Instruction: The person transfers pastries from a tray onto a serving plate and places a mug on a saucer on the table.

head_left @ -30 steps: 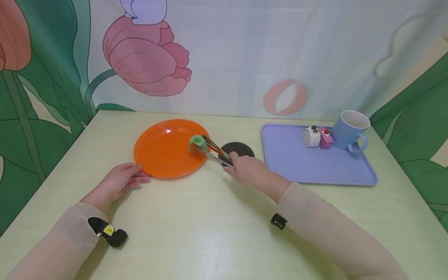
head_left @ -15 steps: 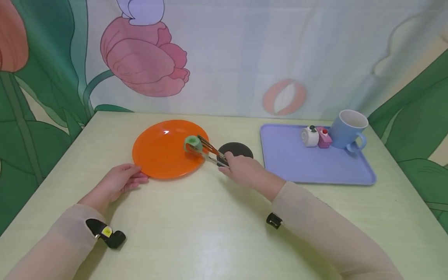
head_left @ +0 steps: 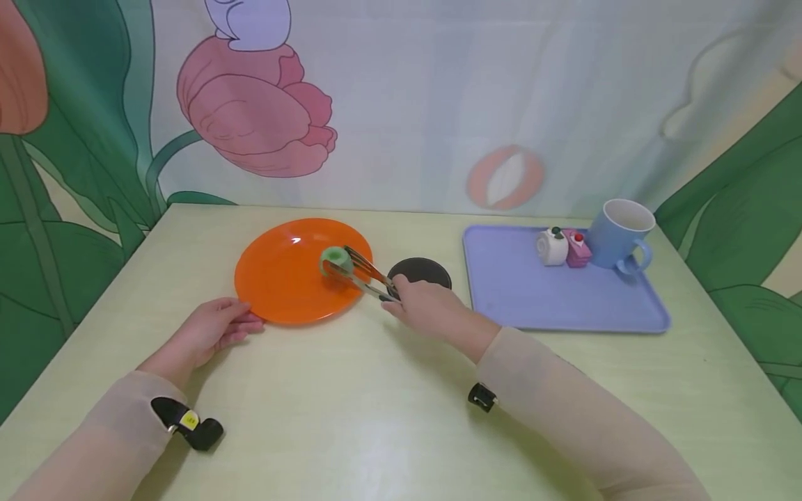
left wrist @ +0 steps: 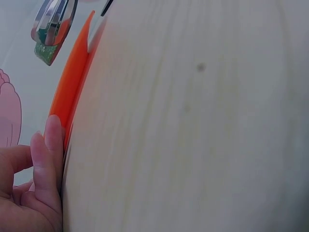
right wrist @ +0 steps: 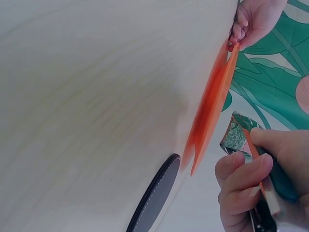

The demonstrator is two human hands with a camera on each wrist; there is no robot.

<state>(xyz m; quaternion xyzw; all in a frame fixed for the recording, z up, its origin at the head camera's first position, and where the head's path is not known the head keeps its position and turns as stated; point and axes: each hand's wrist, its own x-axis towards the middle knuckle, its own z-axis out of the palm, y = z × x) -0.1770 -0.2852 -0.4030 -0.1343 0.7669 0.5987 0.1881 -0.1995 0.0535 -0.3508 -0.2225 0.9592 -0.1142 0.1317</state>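
An orange plate (head_left: 282, 278) lies at the left of the table, its near-left rim pinched between the thumb and fingers of my left hand (head_left: 209, 328). My right hand (head_left: 429, 307) grips metal tongs (head_left: 358, 281) with dark handles. Between the tips of the tongs is a small green ring-shaped piece (head_left: 337, 257), like a toy cake roll. Both wrist views show this green piece (right wrist: 234, 135) raised above the plate, apart from it. The right hand hides part of the tongs' handles.
Right of the plate lies a round black coaster (head_left: 421, 270), partly behind the right hand. A lilac tray (head_left: 532, 306) at the right bears a white roll cake (head_left: 552, 248), a pink cake piece (head_left: 577, 252) and a blue mug (head_left: 614, 236). A printed curtain (head_left: 401, 104) hangs behind the table.
My right hand has moved left, carrying the tongs and the green piece further over the plate from its right rim. The left hand stays at the plate's rim.
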